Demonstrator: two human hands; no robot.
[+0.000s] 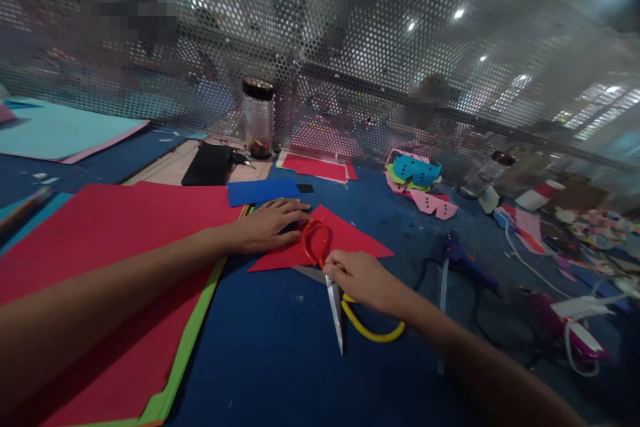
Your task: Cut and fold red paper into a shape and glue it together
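My right hand [363, 280] is closed, its fingers wrapped round the scissors [336, 320] at the base of the red handle loop [315, 242]. One blade points back toward me. A yellow handle [374, 335] shows under my right hand, and a second blade [307, 273] points left; my fingers hide the joint, so I cannot tell whether this is one pair or two. Flat and with fingers apart, my left hand [270, 223] rests at the left edge of a red paper piece [350, 237]. Beside it lies a blue strip [263, 191].
A stack of red sheets [145, 233] covers the left. Behind stand a clear jar [259, 117] and a perforated metal screen [320, 60]. Cut paper shapes [415, 173], a blue glue gun [465, 260] and a purple corded tool [575, 327] lie at right.
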